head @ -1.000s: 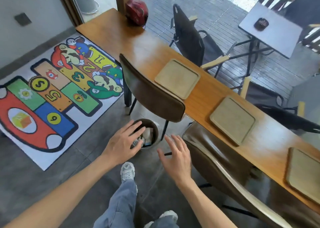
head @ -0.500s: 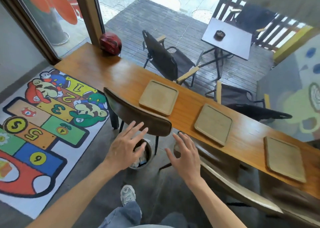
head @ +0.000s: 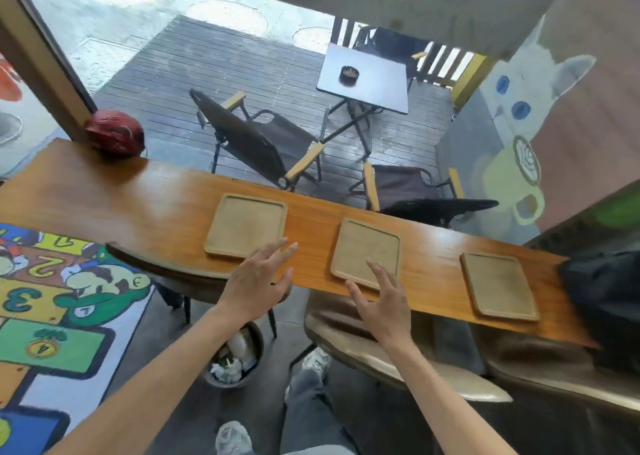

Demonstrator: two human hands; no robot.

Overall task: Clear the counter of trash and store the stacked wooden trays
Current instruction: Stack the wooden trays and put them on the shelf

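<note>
Three square wooden trays lie apart on the long wooden counter (head: 145,209): the left tray (head: 246,224), the middle tray (head: 366,251) and the right tray (head: 498,285). My left hand (head: 258,280) hovers open by the counter's near edge, fingertips just past the left tray's near right corner. My right hand (head: 382,300) is open too, its fingers over the near edge of the middle tray. Neither hand holds anything. A round bin (head: 235,359) with crumpled trash in it stands on the floor under my left forearm.
Brown leather chairs (head: 374,350) are tucked under the counter in front of me. A red helmet (head: 116,136) rests at the counter's far left end and a black bag (head: 604,292) at its right end. A colourful hopscotch mat (head: 45,316) covers the floor on the left.
The view has lifted from the floor bin to the counter. Both open hands rose from above the bin to the counter's near edge, by the left and middle trays.
</note>
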